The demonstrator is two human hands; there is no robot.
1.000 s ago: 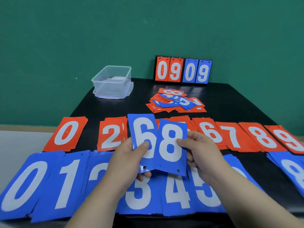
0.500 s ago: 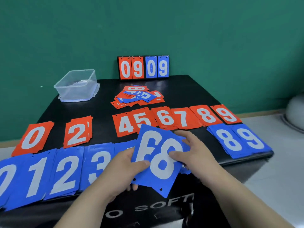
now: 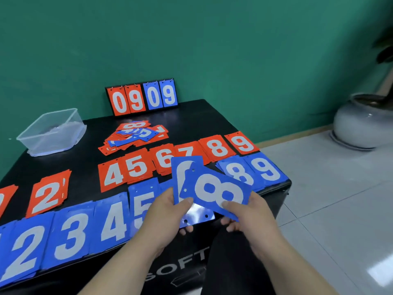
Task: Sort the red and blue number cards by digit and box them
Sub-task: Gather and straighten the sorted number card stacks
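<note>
A: Blue 8 card (image 3: 219,195), who has it?
B: The right hand (image 3: 253,222) pinches its lower edge; the left hand (image 3: 165,213) grips the blue 6 card (image 3: 185,173) behind.
A: Slide it free sideways, then square it onto the blue 8 pile (image 3: 236,173) just beyond.

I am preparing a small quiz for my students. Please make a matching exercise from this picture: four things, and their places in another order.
1 blue 8 card
2 clear box
3 scoreboard
4 mixed card pile

A upright at the table's back edge
B behind the red row
C table's far left corner
D in the right hand

Pairs: 1-D, 2-C, 3-A, 4-B
</note>
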